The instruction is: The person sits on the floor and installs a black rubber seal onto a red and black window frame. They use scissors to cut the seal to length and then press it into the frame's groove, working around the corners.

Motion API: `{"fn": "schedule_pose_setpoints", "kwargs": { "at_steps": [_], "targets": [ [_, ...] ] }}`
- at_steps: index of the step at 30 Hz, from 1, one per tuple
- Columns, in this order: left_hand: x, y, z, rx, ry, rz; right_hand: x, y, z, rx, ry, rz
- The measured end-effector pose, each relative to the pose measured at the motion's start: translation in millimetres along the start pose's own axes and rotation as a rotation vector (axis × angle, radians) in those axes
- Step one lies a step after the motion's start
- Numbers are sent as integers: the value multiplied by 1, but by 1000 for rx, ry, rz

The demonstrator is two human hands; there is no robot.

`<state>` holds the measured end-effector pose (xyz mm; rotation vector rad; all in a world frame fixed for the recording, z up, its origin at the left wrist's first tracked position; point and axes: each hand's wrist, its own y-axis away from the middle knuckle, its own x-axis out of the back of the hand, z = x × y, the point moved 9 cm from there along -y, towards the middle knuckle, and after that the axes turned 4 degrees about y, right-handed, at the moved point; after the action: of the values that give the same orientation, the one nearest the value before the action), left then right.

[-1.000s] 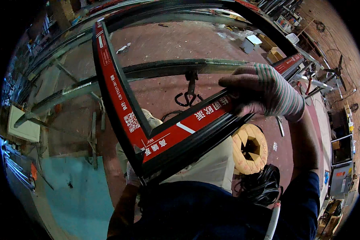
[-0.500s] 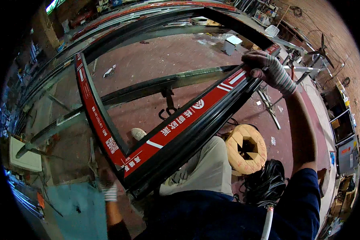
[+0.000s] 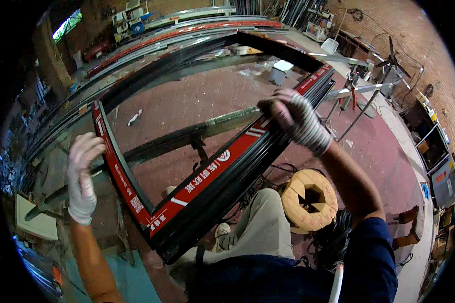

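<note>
A black window frame [image 3: 215, 217] with red film strips lies tilted in front of me, its near corner over my legs. My right hand [image 3: 301, 121], in a striped glove, is curled over the frame's near right bar. Its fingers reach past the inner edge; slight blur hides how firm the hold is. My left hand [image 3: 83, 177], in a pale glove, is raised beside the frame's left bar. Its fingers are stretched and apart from the thumb, with the tips close to the bar. A metal stand rail [image 3: 212, 126] runs beneath the frame.
A yellow-wrapped ring-shaped roll [image 3: 308, 222] sits on the floor by my right leg, with a dark cable heap [image 3: 333, 240] below it. A white-topped box [image 3: 281, 72] stands beyond the frame. Long profiles [image 3: 187, 30] lie at the back; a fan [image 3: 392, 63] stands right.
My left hand has risen from low beside the near corner to the left bar. My right hand has moved down and left along the near right bar. The frame has shifted slightly left in view.
</note>
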<state>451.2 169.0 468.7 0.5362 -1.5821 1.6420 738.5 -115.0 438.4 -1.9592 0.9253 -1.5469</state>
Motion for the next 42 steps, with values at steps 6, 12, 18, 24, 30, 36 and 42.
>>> {"fn": "schedule_pose_setpoints", "kwargs": {
  "at_steps": [6,12,18,24,30,36,42],
  "targets": [
    [-47,-20,-33,-58,186,1,-6,-5,-11,-35,90,104],
    [-44,-3,-23,9,119,115,-7,-14,1,78,-54,143],
    [-21,19,36,116,-153,46,-41,-53,38,236,-109,89],
    [-42,16,92,60,-168,-240,-78,-81,49,219,124,89],
    [-45,19,115,-12,-181,-330,-55,-29,56,-27,-274,271],
    [-59,12,134,20,-194,-291,-19,90,39,-287,-258,272],
    [-85,-12,153,97,-168,-256,-37,225,62,-818,-701,472]
  ]
}}
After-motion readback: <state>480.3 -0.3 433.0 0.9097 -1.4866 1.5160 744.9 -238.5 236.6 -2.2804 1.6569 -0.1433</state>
